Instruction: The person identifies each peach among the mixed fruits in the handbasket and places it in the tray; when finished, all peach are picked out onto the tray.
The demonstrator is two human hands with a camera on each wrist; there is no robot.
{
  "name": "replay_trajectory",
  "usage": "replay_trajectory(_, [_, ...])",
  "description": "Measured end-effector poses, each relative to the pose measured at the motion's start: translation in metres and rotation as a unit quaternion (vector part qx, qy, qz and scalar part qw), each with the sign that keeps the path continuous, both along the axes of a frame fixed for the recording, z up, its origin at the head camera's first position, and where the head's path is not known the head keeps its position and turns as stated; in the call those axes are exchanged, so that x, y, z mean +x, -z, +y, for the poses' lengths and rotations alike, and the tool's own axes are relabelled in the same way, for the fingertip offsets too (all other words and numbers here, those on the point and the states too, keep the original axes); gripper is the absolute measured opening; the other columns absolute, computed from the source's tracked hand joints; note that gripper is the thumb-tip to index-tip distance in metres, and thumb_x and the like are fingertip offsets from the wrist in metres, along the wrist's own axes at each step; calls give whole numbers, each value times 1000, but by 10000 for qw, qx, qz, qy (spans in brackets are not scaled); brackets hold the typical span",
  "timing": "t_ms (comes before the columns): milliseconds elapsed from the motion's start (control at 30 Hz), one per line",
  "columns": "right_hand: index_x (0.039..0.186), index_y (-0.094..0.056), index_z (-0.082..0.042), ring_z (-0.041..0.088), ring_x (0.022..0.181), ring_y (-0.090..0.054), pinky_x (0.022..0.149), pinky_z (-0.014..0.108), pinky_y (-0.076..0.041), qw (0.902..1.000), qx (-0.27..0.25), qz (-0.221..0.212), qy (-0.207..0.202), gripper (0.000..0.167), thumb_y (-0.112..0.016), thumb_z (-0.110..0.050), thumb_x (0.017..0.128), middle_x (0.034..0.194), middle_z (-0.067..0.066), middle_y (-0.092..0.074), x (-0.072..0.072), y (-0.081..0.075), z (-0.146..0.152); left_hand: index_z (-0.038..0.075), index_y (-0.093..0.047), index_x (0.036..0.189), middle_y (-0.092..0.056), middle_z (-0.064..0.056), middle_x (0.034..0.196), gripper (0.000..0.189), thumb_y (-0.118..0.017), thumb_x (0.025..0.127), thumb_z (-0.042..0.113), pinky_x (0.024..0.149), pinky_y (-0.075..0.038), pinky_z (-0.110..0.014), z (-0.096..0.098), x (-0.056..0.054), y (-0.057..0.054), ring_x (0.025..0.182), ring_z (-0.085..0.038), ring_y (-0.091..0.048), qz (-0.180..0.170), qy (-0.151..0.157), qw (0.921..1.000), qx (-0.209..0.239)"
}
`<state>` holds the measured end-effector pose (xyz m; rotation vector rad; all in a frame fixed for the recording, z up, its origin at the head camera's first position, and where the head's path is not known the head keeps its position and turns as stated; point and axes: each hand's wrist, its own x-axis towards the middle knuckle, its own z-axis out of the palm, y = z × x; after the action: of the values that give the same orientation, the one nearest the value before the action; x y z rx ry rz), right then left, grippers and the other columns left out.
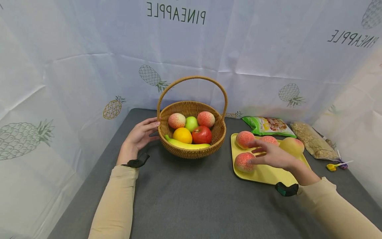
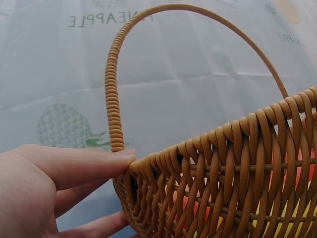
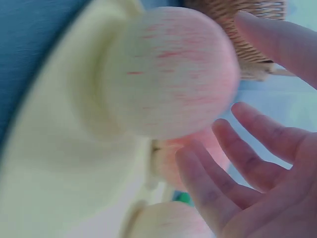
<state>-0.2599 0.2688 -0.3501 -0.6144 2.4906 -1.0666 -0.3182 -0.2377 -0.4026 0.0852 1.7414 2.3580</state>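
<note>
My left hand (image 1: 141, 134) touches the left side of a wicker basket (image 1: 191, 152) with fairly straight fingers. In the left wrist view the thumb (image 2: 109, 161) rests against the rim by the handle's foot. Inside the basket lie two peaches (image 1: 176, 120), a green apple (image 1: 191, 123), an orange (image 1: 182, 135), a red apple (image 1: 202, 134) and a banana (image 1: 186, 145). Over a yellow tray (image 1: 268, 176) my right hand (image 1: 273, 154) reaches with spread fingers. It is beside a pink peach (image 1: 244, 162), apparently gripping nothing. More peaches (image 1: 245, 139) lie behind and right of it.
Behind the tray lies a green snack bag (image 1: 268, 125). A clear bag of oat-like flakes (image 1: 314, 141) is at the far right, with lollipops (image 1: 332, 167) near it. A pineapple-print curtain (image 1: 191, 46) hangs behind the grey tabletop (image 1: 191, 199).
</note>
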Motion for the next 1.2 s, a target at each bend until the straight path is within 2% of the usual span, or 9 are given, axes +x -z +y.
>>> replay_trajectory(133, [147, -48, 1, 47, 135, -47, 102, 51, -49, 9998, 37, 204, -29, 66, -78, -26, 95, 148, 23, -48, -7, -16, -9, 9, -47, 151, -45, -10, 152, 54, -68, 103, 22, 98, -50, -46, -1, 0, 1, 138, -28, -46, -20, 3, 10000, 19])
replay_trajectory(333, [145, -53, -12, 38, 131, -53, 100, 51, -49, 9986, 344, 401, -98, 59, -77, -34, 95, 145, 15, -54, -14, -42, -28, 8, -47, 151, -45, -12, 152, 56, -69, 102, 22, 100, -49, -48, -1, 0, 1, 139, -31, -45, 33, 5, 10000, 46])
replay_trajectory(467, [144, -53, -15, 31, 128, -56, 99, 49, -49, 9986, 361, 344, -159, 56, -74, -36, 97, 142, 10, -57, -19, -56, -41, 8, -49, 150, -48, -10, 149, 55, -69, 101, 22, 100, -49, -48, -2, 0, 1, 137, -29, -48, 0, -59, 9999, 81])
replay_trajectory(667, [145, -53, -15, 25, 125, -59, 101, 47, -49, 9993, 178, 172, -264, 54, -72, -35, 99, 144, 6, -55, -33, -66, -61, 8, -48, 151, -47, -10, 150, 56, -70, 101, 22, 98, -50, -47, -3, 2, 3, 138, -29, -46, -50, -88, 9999, 73])
replay_trajectory(833, [145, -54, -11, 25, 123, -61, 103, 49, -47, 9992, 192, 79, -344, 58, -72, -39, 98, 141, 9, -58, -44, -76, -81, 8, -48, 150, -46, -11, 152, 55, -69, 101, 22, 100, -50, -48, -5, 4, 3, 139, -30, -46, -65, -163, 9998, 55])
replay_trajectory(967, [144, -54, -9, 27, 124, -59, 104, 51, -46, 9989, 277, 175, -341, 56, -71, -38, 99, 142, 12, -56, -48, -87, -94, 6, -47, 152, -44, -13, 154, 56, -68, 102, 21, 104, -46, -52, -4, 3, 2, 140, -32, -45, 32, -84, 9999, 61])
replay_trajectory(1100, [144, -55, -10, 29, 127, -57, 104, 51, -46, 9982, 423, 333, -268, 53, -70, -35, 99, 142, 11, -56, -53, -95, -104, 5, -45, 153, -43, -14, 155, 58, -68, 102, 21, 106, -43, -55, 0, 0, 0, 140, -33, -44, 78, 27, 10000, 54])
replay_trajectory(1200, [144, -56, -11, 30, 130, -55, 105, 52, -45, 9972, 548, 456, -246, 52, -70, -35, 99, 143, 8, -56, -58, -99, -113, 5, -46, 152, -45, -14, 153, 56, -68, 102, 20, 106, -43, -55, 1, -1, 0, 139, -32, -46, 53, -3, 10000, 63])
